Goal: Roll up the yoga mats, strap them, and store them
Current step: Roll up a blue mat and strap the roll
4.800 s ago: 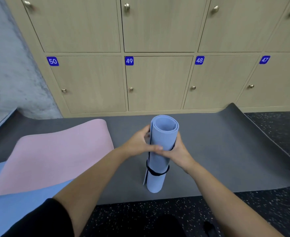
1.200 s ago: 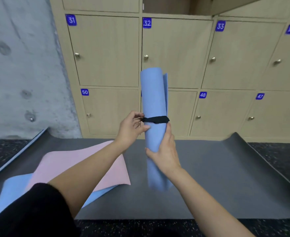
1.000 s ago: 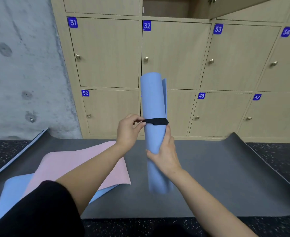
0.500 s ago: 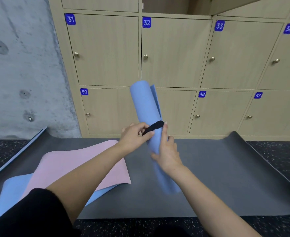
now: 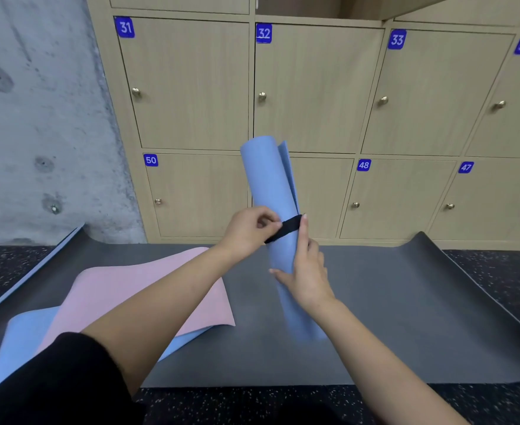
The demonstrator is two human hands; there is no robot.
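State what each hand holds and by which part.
The right hand grips the rolled blue mat mid-length, below the black strap; the left hand pinches that strap beside the mat.

The lower end of the rolled blue mat [image 5: 271, 185] is blurred. The black strap [image 5: 286, 228] passes behind it and into the left hand [image 5: 246, 231], so its ends are hidden.

light: bright, even, diffuse | shadows: faint, soft-edged on the flat dark grey rubber floor mat [image 5: 405, 317] | blur: 6 o'clock end of my rolled light-blue foam yoga mat [image 5: 267, 179] smeared, upper end sharp | distortion: pale wooden locker wall [image 5: 313, 87] lines bow toward 3 and 9 o'clock
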